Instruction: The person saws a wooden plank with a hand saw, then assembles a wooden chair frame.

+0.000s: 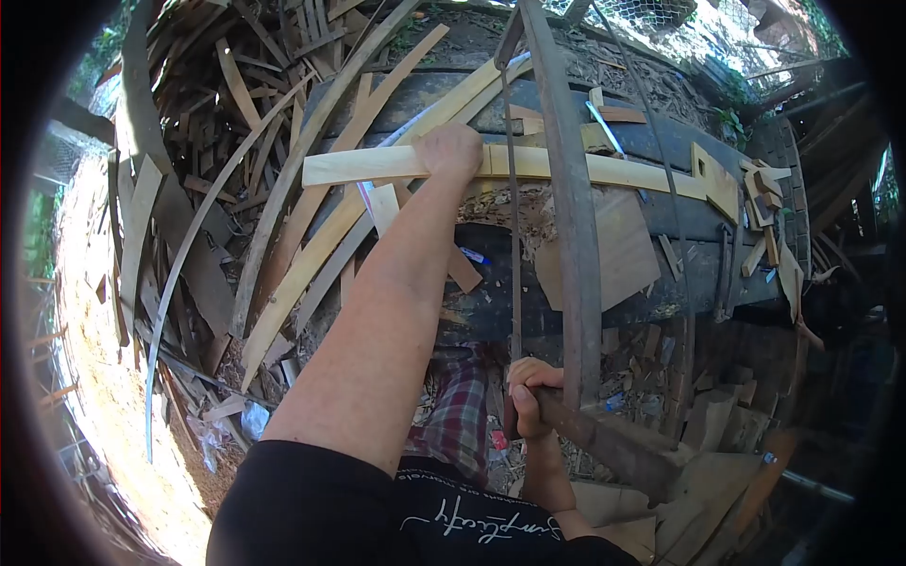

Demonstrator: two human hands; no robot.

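My left hand (450,151) is wrapped over a pale wooden plank (368,166) that lies crosswise on the dark workbench (495,311). Low in front of my body, my right hand (534,387) grips the end of a large wooden frame saw (568,198). The narrow saw blade (515,274) runs away from me and crosses the plank just right of my left hand. A second strut of the saw, dark and thin, passes farther right. Beneath the plank, long curved wood strips (302,274) lie at a slant.
A flat board piece (613,250) and a blue pen (475,256) lie on the bench. Wood offcuts (764,203) cluster at its right end, beside a notched block (714,179). A large scrap-wood pile (255,104) fills the left back. More scraps (727,415) lie on the ground at right.
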